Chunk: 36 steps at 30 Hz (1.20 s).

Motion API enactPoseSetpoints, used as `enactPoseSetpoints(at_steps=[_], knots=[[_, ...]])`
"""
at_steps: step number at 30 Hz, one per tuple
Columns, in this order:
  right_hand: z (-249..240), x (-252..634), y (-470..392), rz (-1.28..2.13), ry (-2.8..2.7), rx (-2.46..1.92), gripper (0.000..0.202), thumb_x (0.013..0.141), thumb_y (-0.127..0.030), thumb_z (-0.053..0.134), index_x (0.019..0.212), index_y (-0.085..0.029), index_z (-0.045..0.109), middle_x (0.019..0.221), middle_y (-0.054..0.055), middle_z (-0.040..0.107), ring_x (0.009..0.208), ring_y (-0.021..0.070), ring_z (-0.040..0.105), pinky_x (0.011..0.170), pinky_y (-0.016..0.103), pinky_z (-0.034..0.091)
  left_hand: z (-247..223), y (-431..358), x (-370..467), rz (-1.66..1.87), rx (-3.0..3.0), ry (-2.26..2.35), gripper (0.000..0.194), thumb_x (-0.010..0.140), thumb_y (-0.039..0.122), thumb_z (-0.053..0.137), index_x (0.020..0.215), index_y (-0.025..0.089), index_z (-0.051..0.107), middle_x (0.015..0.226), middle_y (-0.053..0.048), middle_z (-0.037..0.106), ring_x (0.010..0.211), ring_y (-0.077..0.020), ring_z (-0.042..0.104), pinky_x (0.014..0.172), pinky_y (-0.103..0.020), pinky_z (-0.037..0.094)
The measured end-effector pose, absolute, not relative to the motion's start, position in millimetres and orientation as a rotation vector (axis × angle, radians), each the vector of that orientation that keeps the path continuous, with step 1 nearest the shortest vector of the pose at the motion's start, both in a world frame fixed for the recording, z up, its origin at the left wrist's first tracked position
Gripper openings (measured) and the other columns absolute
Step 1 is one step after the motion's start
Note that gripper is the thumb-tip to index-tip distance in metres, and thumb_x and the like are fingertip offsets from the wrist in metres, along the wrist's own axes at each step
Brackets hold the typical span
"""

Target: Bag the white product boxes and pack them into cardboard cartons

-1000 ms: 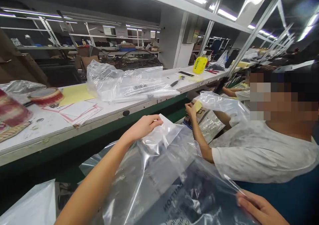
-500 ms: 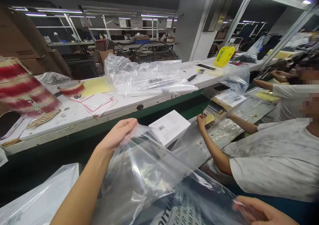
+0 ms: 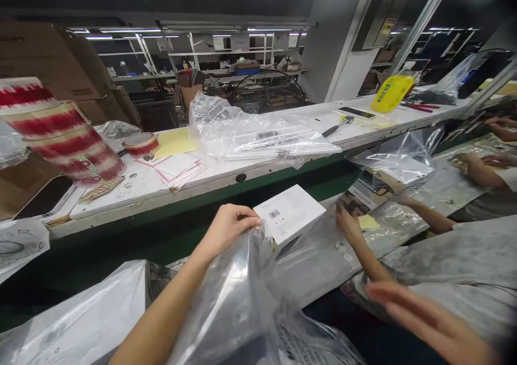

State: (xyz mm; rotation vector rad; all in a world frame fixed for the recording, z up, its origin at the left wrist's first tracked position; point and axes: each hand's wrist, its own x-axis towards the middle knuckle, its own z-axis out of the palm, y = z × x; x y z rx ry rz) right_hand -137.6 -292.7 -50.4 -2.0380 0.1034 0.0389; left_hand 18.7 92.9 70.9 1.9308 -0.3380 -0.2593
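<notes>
My left hand (image 3: 232,226) pinches the top edge of a clear plastic bag (image 3: 238,295) with dark printing, which hangs down toward the bottom of the view. Just beyond those fingers lies a white box (image 3: 288,212) with a barcode on its top. At the lower right my right hand (image 3: 424,316) is blurred, with its fingers stretched out, apart from the bag and holding nothing. Another white box (image 3: 92,311), wrapped in clear plastic, rests at the lower left.
A white shelf (image 3: 202,179) crosses the view with plastic bags (image 3: 258,131), tape rolls (image 3: 60,133) and a yellow bottle (image 3: 391,93). At the right, a co-worker's hand (image 3: 349,225) touches a printed box (image 3: 363,192).
My right hand has let go of the bag, whose spread side has dropped and bunched. My left hand has shifted right and slightly down, nearer the white box. The view has turned somewhat left.
</notes>
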Motion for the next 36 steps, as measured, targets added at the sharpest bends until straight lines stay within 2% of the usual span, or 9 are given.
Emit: enactPoseSetpoints(at_steps=[4,7,12,15,19,24,29,33,36], knots=[[29.6,-69.2,-207.9,-0.33,-0.207,-1.853,0.031,0.094,-0.05,0.056,0.114,-0.031,0.068,0.111,0.007,0.071,0.1,0.0284,0.07,0.092,0.046,0.06,68.2,55.8,16.9,-0.375,1.744,-0.369,0.043,0.064,0.043,0.085,0.05,0.015,0.056,0.047,0.004,0.05,0.049,-0.0081,0.041,0.051,-0.023,0.029],[56.6,-42.0,-159.1,-0.531,-0.648,-1.981,0.049,0.092,-0.04,0.066,0.138,-0.029,0.053,0.133,0.01,0.058,0.118,0.0271,0.06,0.096,0.043,0.057,68.8,37.9,14.1,-0.461,1.609,-0.358,0.045,0.071,0.048,0.08,0.052,0.015,0.056,0.045,0.005,0.046,0.045,-0.0058,0.036,0.047,-0.022,0.026],[56.1,-34.1,-146.3,-0.879,-0.987,-2.036,0.03,0.092,-0.004,0.059,0.113,-0.024,0.067,0.095,0.005,0.063,0.084,0.0148,0.06,0.07,0.028,0.055,52.6,43.9,9.7,-0.717,1.13,-0.267,0.036,0.059,0.034,0.092,0.083,0.011,0.078,0.068,-0.003,0.068,0.058,-0.0077,0.056,0.056,-0.018,0.044],[46.9,-36.2,-158.6,-0.88,-0.938,-2.106,0.03,0.093,-0.002,0.055,0.116,-0.02,0.064,0.09,0.005,0.059,0.083,0.0152,0.056,0.07,0.028,0.053,32.3,48.3,3.1,-0.726,0.962,-0.119,0.054,0.051,0.026,0.096,0.1,0.013,0.078,0.083,-0.007,0.074,0.066,-0.0105,0.065,0.063,-0.019,0.052],[33.0,-49.7,-167.4,-0.572,-1.034,-2.294,0.041,0.094,-0.009,0.049,0.134,-0.015,0.054,0.099,0.01,0.055,0.091,0.0198,0.053,0.078,0.036,0.056,14.0,36.5,-11.3,-0.658,0.9,0.079,0.041,0.049,0.026,0.097,0.079,0.009,0.076,0.067,-0.004,0.07,0.055,-0.0075,0.061,0.057,-0.017,0.051],[17.6,-77.7,-170.8,-0.792,-0.927,-2.18,0.027,0.088,0.0,0.057,0.102,-0.021,0.064,0.088,0.005,0.049,0.09,0.0188,0.052,0.091,0.042,0.053,-5.3,34.0,-28.6,-0.711,0.922,0.159,0.044,0.042,0.027,0.099,0.072,0.011,0.071,0.057,0.0,0.064,0.05,-0.0074,0.058,0.05,-0.016,0.048],[18.6,-112.6,-180.0,-0.433,-0.834,-1.732,0.018,0.094,-0.008,0.048,0.085,-0.023,0.043,0.097,0.006,0.063,0.096,0.0221,0.063,0.084,0.043,0.056,-47.1,63.2,-29.9,-0.622,1.007,0.318,0.048,0.037,0.03,0.098,0.07,0.014,0.068,0.058,0.001,0.062,0.051,-0.0082,0.054,0.051,-0.019,0.046],[18.9,-122.5,-183.0,-0.431,-0.661,-1.765,0.021,0.097,-0.011,0.048,0.081,-0.023,0.04,0.089,0.001,0.065,0.073,0.014,0.064,0.065,0.026,0.054,-38.7,87.6,-52.9,-0.205,1.4,0.242,0.035,0.062,0.037,0.088,0.087,0.017,0.074,0.094,-0.009,0.074,0.085,-0.0198,0.068,0.076,-0.028,0.054],[22.2,-116.9,-178.8,-0.5,-0.613,-2.015,0.012,0.097,-0.015,0.05,0.088,-0.023,0.047,0.081,0.001,0.064,0.062,0.012,0.061,0.055,0.021,0.048,1.3,89.5,-87.2,-0.207,1.488,-0.191,0.058,0.077,0.05,0.075,0.129,0.026,0.065,0.136,-0.01,0.062,0.125,-0.0291,0.057,0.107,-0.037,0.044]])
